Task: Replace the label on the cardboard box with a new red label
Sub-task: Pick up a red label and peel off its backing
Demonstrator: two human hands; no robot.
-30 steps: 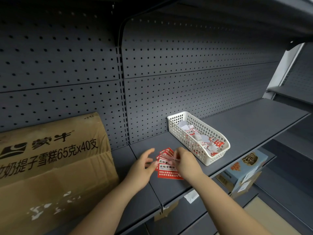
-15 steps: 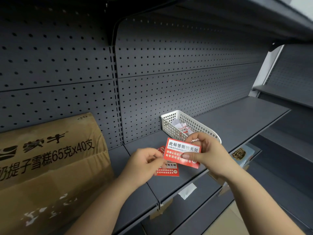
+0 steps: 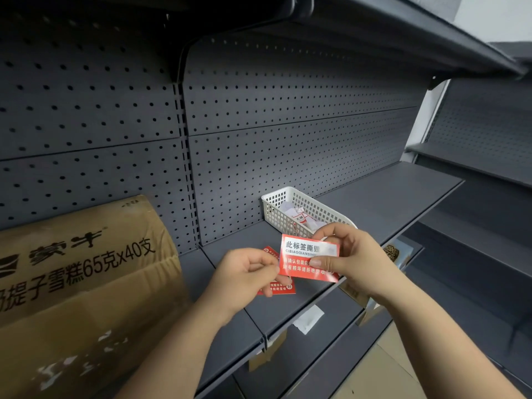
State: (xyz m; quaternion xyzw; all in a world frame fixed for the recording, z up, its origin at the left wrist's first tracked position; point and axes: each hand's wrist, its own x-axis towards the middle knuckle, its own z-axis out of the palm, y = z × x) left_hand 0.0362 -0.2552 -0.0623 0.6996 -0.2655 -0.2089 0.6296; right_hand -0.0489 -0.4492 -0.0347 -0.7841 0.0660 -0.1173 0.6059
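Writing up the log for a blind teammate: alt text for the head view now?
Two bare hands hold a red label above a grey shelf: the right hand grips its right side, the left hand pinches its left edge. More red labels lie below, a white basket behind, a cardboard box at left.

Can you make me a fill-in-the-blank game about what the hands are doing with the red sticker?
1. Both hands, the left hand and the right hand, hold a label whose colour is ____.
2. The white basket sits on the shelf to the ____ of the cardboard box.
3. The wall panel behind the shelf is full of small round ____.

Missing words: red; right; holes
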